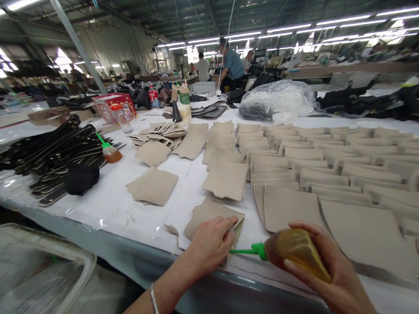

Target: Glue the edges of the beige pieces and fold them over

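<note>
Black straps [51, 153] piled left; red box [114, 106] behind; plastic bag [277, 102] far.

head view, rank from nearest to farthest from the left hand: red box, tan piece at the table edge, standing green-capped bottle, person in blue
1. tan piece, under the left hand, touching
2. standing green-capped bottle, left, mid-table
3. red box, farther back left
4. person in blue, far back
</note>
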`<state>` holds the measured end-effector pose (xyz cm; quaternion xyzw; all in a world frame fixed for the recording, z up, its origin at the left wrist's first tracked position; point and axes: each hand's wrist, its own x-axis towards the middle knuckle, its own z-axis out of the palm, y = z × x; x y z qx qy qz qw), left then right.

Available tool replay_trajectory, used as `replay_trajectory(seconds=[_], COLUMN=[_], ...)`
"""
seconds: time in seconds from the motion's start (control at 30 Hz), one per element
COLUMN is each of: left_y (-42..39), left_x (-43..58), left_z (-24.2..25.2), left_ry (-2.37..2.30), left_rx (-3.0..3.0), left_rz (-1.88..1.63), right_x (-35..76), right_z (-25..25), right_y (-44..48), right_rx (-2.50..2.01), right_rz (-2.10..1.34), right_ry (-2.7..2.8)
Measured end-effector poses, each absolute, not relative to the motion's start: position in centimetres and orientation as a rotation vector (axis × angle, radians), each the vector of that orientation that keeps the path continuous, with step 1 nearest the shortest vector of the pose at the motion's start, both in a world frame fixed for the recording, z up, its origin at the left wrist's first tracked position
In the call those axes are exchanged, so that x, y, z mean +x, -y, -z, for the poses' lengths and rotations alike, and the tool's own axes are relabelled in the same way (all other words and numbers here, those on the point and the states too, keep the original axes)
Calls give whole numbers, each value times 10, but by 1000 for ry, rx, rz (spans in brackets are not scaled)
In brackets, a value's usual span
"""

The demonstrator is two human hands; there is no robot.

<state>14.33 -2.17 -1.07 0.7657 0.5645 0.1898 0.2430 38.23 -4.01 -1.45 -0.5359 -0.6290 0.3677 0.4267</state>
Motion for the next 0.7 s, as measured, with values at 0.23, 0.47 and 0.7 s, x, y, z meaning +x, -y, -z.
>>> replay_trajectory(seconds=[0.23,0.47,0.7], left_y=[23,23,23], left_x=[143,143,145], left_z=[13,12,13], left_ry=[-1558,-1556,-1568], left_rx=[2098,2088,2104], left_rz=[-519,-518,-501], right_x=[386,381,403], right_z=[18,16,26], right_y=[36,43,12], right_rx=[-1333,-1252,-1232], right_rz=[-881,-1132,-734], right_ry=[1574,1524,1725])
